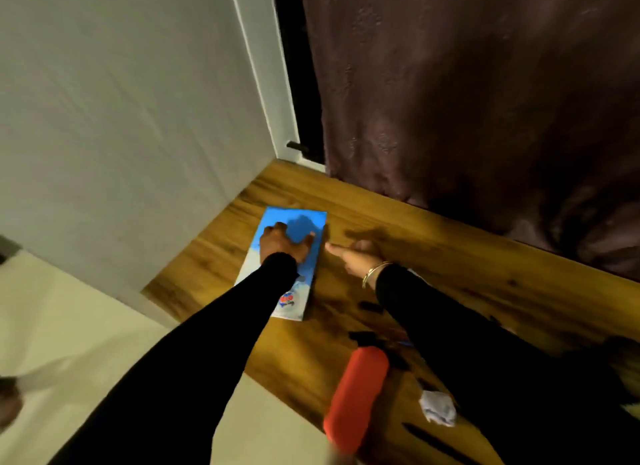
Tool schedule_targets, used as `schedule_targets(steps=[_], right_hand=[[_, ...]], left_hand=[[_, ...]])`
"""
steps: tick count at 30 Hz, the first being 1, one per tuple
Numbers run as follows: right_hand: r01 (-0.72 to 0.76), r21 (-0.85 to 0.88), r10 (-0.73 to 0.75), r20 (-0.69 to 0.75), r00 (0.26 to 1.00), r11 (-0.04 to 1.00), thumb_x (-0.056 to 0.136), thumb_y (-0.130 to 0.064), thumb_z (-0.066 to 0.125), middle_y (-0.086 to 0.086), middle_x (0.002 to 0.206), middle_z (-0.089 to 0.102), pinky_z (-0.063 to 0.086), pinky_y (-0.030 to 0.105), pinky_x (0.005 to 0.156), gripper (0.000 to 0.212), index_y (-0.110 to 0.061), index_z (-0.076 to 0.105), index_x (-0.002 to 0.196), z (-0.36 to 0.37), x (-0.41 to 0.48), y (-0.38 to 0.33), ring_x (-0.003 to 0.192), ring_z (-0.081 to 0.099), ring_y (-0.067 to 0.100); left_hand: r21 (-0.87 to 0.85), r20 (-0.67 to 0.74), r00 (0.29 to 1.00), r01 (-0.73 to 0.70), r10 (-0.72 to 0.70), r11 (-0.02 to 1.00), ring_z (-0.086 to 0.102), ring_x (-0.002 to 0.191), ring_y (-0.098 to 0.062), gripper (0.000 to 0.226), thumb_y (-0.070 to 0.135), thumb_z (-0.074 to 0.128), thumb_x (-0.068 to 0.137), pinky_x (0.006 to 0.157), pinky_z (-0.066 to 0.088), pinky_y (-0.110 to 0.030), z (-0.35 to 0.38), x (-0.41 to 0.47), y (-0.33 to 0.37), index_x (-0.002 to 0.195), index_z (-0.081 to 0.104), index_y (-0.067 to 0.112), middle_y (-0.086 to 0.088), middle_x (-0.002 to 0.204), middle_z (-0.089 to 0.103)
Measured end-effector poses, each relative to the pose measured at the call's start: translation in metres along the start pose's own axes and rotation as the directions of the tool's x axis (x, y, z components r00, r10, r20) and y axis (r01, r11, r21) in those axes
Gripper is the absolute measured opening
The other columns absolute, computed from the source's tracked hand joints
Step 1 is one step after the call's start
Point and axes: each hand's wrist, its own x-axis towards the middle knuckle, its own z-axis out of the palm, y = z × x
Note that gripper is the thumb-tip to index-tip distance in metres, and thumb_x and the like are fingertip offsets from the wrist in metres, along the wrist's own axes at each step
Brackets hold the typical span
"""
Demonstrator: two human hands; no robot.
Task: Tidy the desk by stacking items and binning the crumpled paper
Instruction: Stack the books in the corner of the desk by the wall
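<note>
The left hand (pixel 284 244) lay flat on the blue-and-white book (pixel 294 218), fingers spread and pressing on the cover; its grip was apart and clamped on nothing. The book lay flat on the table (pixel 433 256) near the far left corner, close to the wall (pixel 121 118), with its long side running away from the person. A red-and-blue mark showed at the near end of its cover, partly under the left sleeve (pixel 194 353). The right hand (pixel 356 256) rested just beside the right edge of the book, fingers extended toward that edge; its grip was apart and held nothing. Whether the fingertip touched the book could not be told. A bracelet (pixel 375 274) sat on the right wrist. A red pouch (pixel 356 395) lay on the near part of the table, between the two forearms, well apart from the book. The crumpled paper (pixel 438 411) lay on the table to the right of the pouch, near it but not touching, and against the right sleeve (pixel 485 360). A dark curtain (pixel 485 83) hung along the far edge of the table. The frame was blurred, so small dark items near the pouch could not be identified.
</note>
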Motion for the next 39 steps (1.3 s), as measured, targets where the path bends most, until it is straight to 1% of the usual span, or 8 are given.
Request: schedule_targets(steps=[4, 6, 13, 21, 28, 31, 34, 39], right_hand=[[-0.025, -0.001, 0.025, 0.104, 0.994, 1.000, 0.071, -0.032, 0.085, -0.012, 0.059, 0.059, 0.042, 0.022, 0.060, 0.034, -0.019, 0.054, 0.062, 0.061, -0.010, 0.004, 0.047, 0.051, -0.002], [-0.012, 0.063, 0.005, 0.114, 0.993, 0.998, 0.078, -0.012, 0.080, -0.002, 0.085, 0.074, 0.046, 0.023, 0.071, 0.014, -0.005, 0.071, 0.087, 0.081, -0.009, 0.007, 0.062, 0.064, -0.003], [-0.102, 0.049, 0.094, 0.130, 0.987, 0.994, 0.085, -0.016, 0.072, 0.003, 0.125, 0.061, 0.043, 0.027, 0.081, 0.039, -0.003, 0.062, 0.121, 0.107, 0.006, 0.001, 0.110, 0.058, 0.017], [0.000, -0.248, 0.011, 0.045, 0.999, 0.969, 0.089, 0.005, 0.052, 0.015, 0.125, 0.062, 0.043, 0.030, 0.077, 0.030, 0.006, 0.061, 0.118, 0.092, 0.005, 0.010, 0.101, 0.060, 0.023], [0.025, 0.142, -0.025, 0.002, 1.000, 0.990, 0.074, -0.006, 0.075, 0.019, 0.114, 0.068, 0.054, 0.024, 0.062, 0.040, 0.006, 0.065, 0.111, 0.026, -0.018, -0.015, 0.073, 0.065, 0.021], [0.074, 0.238, -0.059, -0.072, 0.996, 0.968, 0.080, -0.008, 0.072, 0.014, 0.114, 0.068, 0.055, 0.032, 0.075, 0.036, 0.005, 0.065, 0.113, -0.025, -0.032, -0.029, 0.092, 0.061, 0.021], [0.114, 0.314, -0.072, -0.143, 0.987, 0.942, 0.088, 0.001, 0.063, 0.009, 0.110, 0.059, 0.053, 0.018, 0.048, 0.039, 0.006, 0.053, 0.125, -0.094, -0.050, -0.030, 0.104, 0.061, 0.029], [0.193, 0.170, -0.122, -0.359, 0.925, 0.966, 0.085, 0.005, 0.064, 0.018, 0.109, 0.066, 0.053, 0.015, 0.054, 0.033, 0.007, 0.062, 0.118, -0.255, -0.110, -0.009, 0.058, 0.063, 0.004]], left_hand=[[0.132, 0.000, 0.988, 0.154, -0.155, 0.979, 0.048, 0.124, -0.035, 0.095, 0.073, 0.070, 0.063, 0.104, 0.041, -0.037, -0.019, 0.016, -0.070, 0.133, 0.049, 0.012, -0.017, 0.132, 0.051], [0.198, 0.003, 0.980, 0.193, -0.198, 0.961, 0.046, 0.124, -0.036, 0.101, 0.077, 0.067, 0.062, 0.105, 0.037, -0.038, -0.019, 0.016, -0.087, 0.136, 0.046, 0.012, -0.017, 0.134, 0.048], [0.169, 0.018, 0.938, 0.337, -0.345, 0.926, 0.052, 0.120, -0.034, 0.115, 0.093, 0.055, 0.038, 0.101, 0.045, -0.044, 0.005, 0.043, -0.116, 0.128, 0.051, 0.021, -0.011, 0.130, 0.055], [0.001, 0.111, 0.940, 0.324, -0.323, 0.946, 0.047, 0.130, -0.037, 0.060, 0.047, 0.034, 0.101, 0.106, 0.036, -0.038, -0.028, 0.024, -0.085, 0.130, 0.052, -0.002, -0.026, 0.140, 0.049], [-0.116, 0.029, 0.998, 0.062, -0.059, 0.991, 0.057, 0.114, -0.040, 0.045, 0.039, 0.034, 0.102, 0.094, 0.044, -0.038, -0.033, -0.003, -0.016, 0.116, 0.060, 0.005, -0.024, 0.123, 0.061], [-0.260, 0.005, 0.999, -0.029, 0.032, 0.965, 0.062, 0.103, -0.042, 0.048, 0.036, 0.035, 0.103, 0.083, 0.045, -0.037, -0.018, -0.029, 0.033, 0.100, 0.065, 0.000, -0.027, 0.108, 0.067], [-0.347, 0.031, 0.996, -0.065, 0.081, 0.936, 0.061, 0.100, -0.045, 0.047, 0.037, 0.040, 0.101, 0.084, 0.045, -0.040, 0.001, -0.064, 0.083, 0.098, 0.064, -0.003, -0.030, 0.106, 0.066], [-0.354, 0.178, 0.951, -0.179, 0.254, 0.918, 0.057, 0.112, -0.045, 0.048, 0.042, 0.042, 0.100, 0.095, 0.046, -0.043, 0.043, -0.164, 0.185, 0.110, 0.061, -0.002, -0.029, 0.118, 0.062]])
